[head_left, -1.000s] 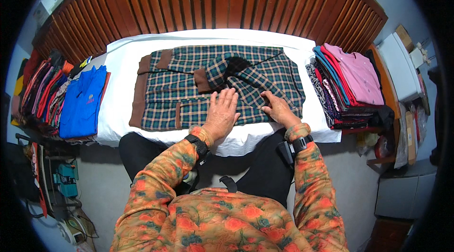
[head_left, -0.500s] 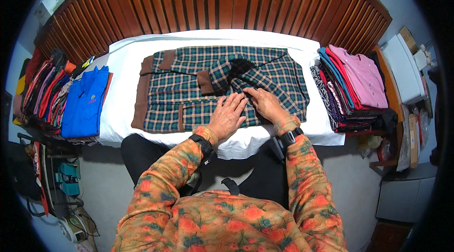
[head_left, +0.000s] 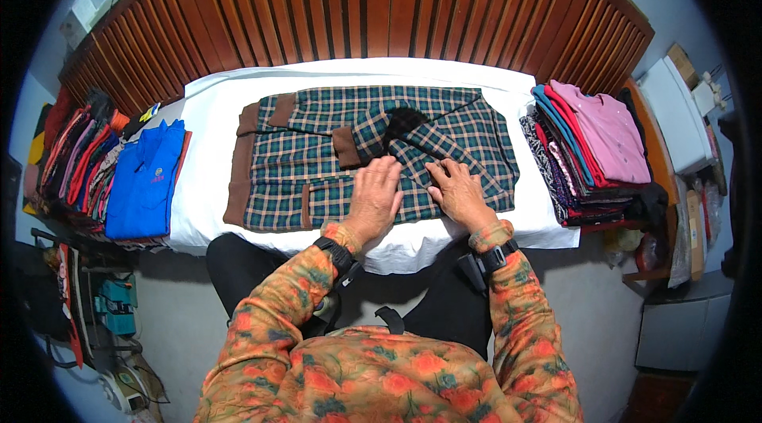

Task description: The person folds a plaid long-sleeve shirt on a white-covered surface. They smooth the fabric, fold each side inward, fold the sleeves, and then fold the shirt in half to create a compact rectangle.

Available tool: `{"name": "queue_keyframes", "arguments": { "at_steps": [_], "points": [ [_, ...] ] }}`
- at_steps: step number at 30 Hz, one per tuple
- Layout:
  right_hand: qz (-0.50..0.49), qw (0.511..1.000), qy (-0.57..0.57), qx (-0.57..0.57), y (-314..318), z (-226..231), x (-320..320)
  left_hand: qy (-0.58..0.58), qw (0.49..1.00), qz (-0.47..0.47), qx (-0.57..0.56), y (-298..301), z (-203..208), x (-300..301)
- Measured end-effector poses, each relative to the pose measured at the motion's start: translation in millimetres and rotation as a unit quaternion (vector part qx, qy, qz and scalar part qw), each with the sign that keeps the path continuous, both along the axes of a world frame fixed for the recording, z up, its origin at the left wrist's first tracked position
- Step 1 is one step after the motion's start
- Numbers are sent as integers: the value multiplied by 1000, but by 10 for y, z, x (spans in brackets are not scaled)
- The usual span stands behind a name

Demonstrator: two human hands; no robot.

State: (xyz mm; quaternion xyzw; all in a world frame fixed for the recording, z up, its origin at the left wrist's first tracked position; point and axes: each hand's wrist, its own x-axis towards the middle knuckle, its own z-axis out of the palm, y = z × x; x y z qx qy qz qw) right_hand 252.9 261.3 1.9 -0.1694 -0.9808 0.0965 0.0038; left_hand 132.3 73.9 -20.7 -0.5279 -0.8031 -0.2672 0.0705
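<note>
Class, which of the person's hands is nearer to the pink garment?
Right. The right hand is on the plaid garment, left of the pink garment; the left hand is on it too, farther left.

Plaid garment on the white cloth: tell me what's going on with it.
Someone in a floral top has both bare hands on the plaid garment, which lies spread on a white cloth. The left hand rests on it just right of a brown sleeve cuff; the right hand is on it farther right, fingers spread. One sleeve lies bent across the garment. Clothes are stacked on both sides, blue topping the left pile and pink the right.
</note>
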Motion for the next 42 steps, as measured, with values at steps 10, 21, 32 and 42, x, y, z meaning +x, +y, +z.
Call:
{"name": "queue_keyframes", "arguments": {
  "at_steps": [10,21,32,42],
  "points": [
    [-20,1000,-8,12,-7,-111,-13,-136,950,263,-102,295,247,-580],
    [-32,999,-26,10,-18,-100,-15,-425,895,92,98,115,1380,-1492],
    [-31,999,-9,-2,7,-137,-5,-176,942,276,-79,-290,475,-1901],
    [-32,999,-12,-10,11,-90,-6,66,995,73,15,-117,522,-1918]
  ]
}}
